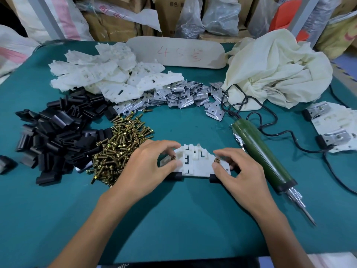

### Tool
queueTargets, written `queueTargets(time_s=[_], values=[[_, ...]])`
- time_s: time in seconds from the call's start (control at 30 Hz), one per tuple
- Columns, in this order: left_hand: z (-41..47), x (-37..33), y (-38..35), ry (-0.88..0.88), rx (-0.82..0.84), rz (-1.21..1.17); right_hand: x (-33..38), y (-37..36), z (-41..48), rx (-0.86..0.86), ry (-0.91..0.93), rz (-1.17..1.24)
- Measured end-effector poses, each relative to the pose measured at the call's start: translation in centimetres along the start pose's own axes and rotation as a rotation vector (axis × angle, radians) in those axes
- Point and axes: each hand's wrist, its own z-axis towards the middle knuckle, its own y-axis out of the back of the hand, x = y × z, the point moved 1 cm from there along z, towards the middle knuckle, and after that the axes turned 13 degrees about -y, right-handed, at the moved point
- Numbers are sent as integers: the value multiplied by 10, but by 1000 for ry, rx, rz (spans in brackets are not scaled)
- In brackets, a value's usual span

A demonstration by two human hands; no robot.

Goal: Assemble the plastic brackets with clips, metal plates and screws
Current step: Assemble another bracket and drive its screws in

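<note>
On the green table (183, 219), near its front edge, a white plastic bracket (195, 163) is being fitted with two screws.
Black clips (174, 176) are already seated at both lower corners; whether its plates are in place under the fingers cannot be told. A brass screw (173, 157) is pinched by the left hand (146, 167), a second screw (216, 160) by the right hand (241, 171). Neither looks driven: the electric screwdriver (264, 153) lies untouched beside the bracket. Finished brackets (334, 128) are set at the right; loose brackets (108, 74), loose clips (54, 136), metal plates (173, 95) and loose screws (119, 147) are left in heaps.
</note>
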Motion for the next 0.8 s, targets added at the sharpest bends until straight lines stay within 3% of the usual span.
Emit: queueTargets(time_s=[0.17,0.37,0.53,0.7,0.8], values=[[-1,-2,-2,11,-61,-39,1,1,3,-20,-32,-3],[-2,3,2,-1,35,-88,3,2,-1,0,-33,-15],[3,1,0,-22,-109,-130,6,20,-5,-144,9,28],[23,-5,-9,-88,-110,-60,8,61,11,-320,-70,-218],[30,-3,-14,-77,-108,-76,3,74,27,-213,-272,-483]])
